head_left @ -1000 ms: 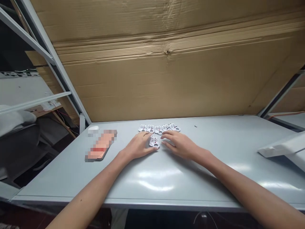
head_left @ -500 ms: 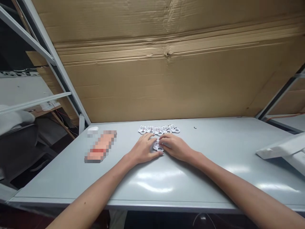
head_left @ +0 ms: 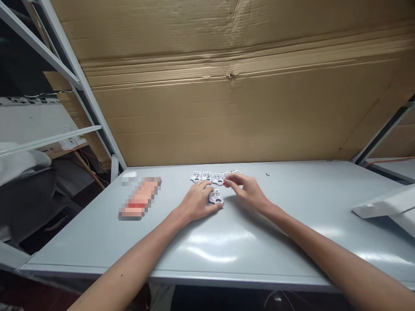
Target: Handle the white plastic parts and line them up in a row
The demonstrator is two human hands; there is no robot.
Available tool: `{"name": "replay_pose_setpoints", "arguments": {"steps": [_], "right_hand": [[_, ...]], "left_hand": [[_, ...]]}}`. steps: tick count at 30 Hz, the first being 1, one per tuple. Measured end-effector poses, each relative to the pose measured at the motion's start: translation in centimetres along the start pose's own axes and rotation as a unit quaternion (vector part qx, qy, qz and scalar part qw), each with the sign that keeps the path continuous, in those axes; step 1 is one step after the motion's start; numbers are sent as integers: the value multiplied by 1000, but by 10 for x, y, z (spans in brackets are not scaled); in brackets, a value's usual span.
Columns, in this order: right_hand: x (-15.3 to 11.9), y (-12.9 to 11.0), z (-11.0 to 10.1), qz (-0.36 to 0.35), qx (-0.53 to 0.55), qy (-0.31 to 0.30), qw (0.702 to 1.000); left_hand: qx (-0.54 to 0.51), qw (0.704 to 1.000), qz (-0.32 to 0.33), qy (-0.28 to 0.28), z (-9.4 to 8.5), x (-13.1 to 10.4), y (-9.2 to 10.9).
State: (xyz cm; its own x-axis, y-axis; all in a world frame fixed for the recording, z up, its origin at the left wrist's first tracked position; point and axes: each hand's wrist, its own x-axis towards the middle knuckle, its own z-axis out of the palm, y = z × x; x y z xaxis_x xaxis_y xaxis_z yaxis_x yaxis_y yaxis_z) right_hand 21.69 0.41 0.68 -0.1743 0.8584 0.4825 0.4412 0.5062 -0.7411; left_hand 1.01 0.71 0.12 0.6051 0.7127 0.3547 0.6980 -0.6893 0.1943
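A small white plastic part with a round hole [head_left: 216,197] lies flat on the grey table. My left hand [head_left: 196,203] holds it at its left side, with the thumb along the near edge and the fingers at the far edge. Just beyond, several similar white parts [head_left: 206,176] form a row, some marked with red. My right hand [head_left: 249,191] is raised at the right end of that row and hides part of it. Between its thumb and index finger shows a small red piece [head_left: 224,183], too small to identify.
To the left lie a blurred-out orange object [head_left: 140,199] and a white rounded item [head_left: 129,176]. A tiny black bit [head_left: 267,174] rests right of the row. White packaging [head_left: 382,205] sits at the right edge. Cardboard [head_left: 227,116] walls off the back.
My right hand has lifted off the near white part and moved up and right to the row, and a red piece now shows at its fingertips. My left hand stays on the part.
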Motion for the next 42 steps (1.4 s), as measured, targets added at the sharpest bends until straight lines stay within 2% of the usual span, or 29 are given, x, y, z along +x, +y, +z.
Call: {"name": "replay_pose_setpoints", "arguments": {"steps": [2, 6, 10, 13, 25, 35, 39, 42], "right_hand": [[4, -2, -4, 91, 129, 16, 987], [9, -3, -13, 242, 325, 22, 914], [9, -1, -15, 322, 414, 2, 851], [8, 3, -13, 355, 435, -5, 828], [11, -2, -9, 354, 431, -10, 830], [6, 0, -14, 306, 383, -5, 871], [7, 3, -11, 324, 374, -7, 869], [9, 1, -10, 338, 393, -25, 855]], "left_hand": [[5, 1000, -7, -4, 0, 0, -2], [6, 1000, -7, -5, 0, 0, -5], [0, 1000, 7, 1, 0, 0, -6], [-7, 1000, 13, -1, -1, 0, -5], [-2, 1000, 13, -9, -2, 0, -3], [-5, 1000, 7, -7, -3, -1, -3], [-6, 1000, 11, -9, -2, -1, -4], [-11, 1000, 15, -7, -2, 0, -4]]}}
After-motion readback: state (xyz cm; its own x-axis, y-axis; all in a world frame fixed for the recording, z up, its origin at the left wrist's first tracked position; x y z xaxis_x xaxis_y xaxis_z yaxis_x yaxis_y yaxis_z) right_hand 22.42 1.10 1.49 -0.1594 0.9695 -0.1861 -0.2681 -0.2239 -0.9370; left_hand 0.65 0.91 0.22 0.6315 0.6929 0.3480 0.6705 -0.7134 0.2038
